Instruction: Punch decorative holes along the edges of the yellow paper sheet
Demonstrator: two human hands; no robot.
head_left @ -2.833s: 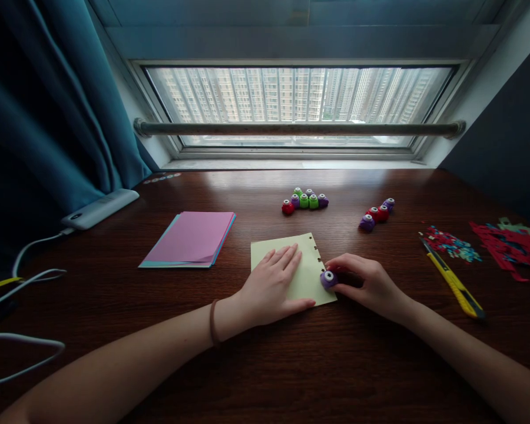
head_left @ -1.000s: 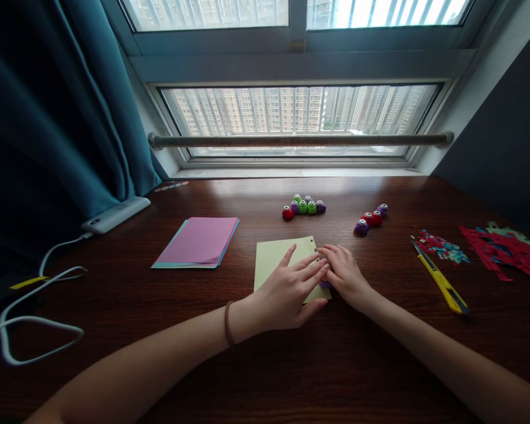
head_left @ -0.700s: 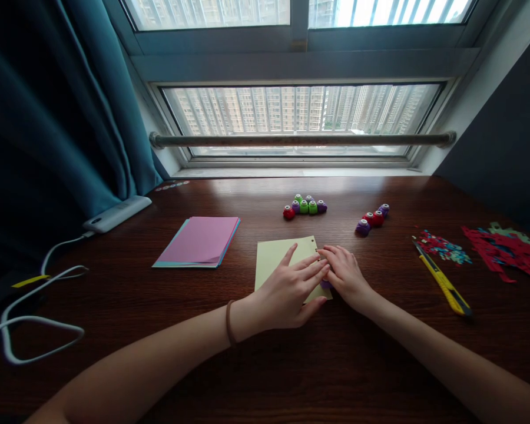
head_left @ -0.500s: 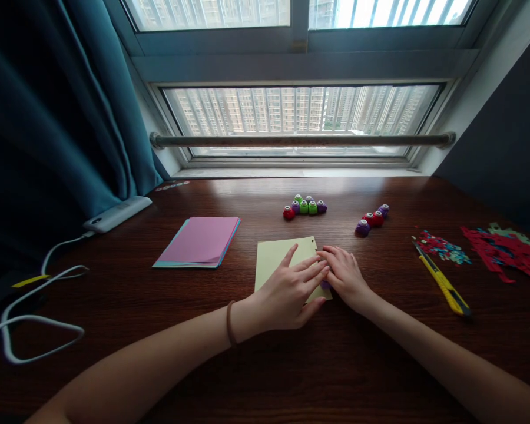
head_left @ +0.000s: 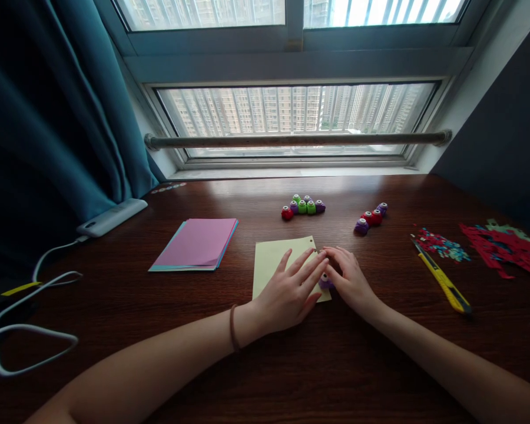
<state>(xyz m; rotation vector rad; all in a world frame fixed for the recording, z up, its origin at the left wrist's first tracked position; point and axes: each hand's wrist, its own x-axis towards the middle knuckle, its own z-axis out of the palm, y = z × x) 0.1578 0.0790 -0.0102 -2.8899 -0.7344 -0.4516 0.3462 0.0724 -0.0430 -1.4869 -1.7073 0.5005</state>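
A pale yellow sheet of paper [head_left: 267,265] lies before me, with small dark holes at its upper right corner. My left hand [head_left: 294,288] rests flat across the sheet, fingers spread. From the right, my right hand [head_left: 351,282] reaches over the sheet's right edge, its fingers stretched out and its thumb apart. Its fingertips meet those of the left hand and are partly hidden. Below its thumb, at the paper's edge, sits a small purple craft punch [head_left: 325,282], partly covered; whether the thumb touches it I cannot tell.
Pink and blue paper [head_left: 198,241] is stacked at left. Small punches [head_left: 302,206] in green, purple and red stand at the back, with more punches [head_left: 371,218] farther right. A yellow utility knife [head_left: 444,282] lies beside confetti [head_left: 444,244] and red paper scraps [head_left: 503,247]. A white cable [head_left: 35,327] curls at left.
My right hand has shifted slightly, and its thumb stands farther from its fingers. More of the purple punch shows between my hands. The view has moved a little.
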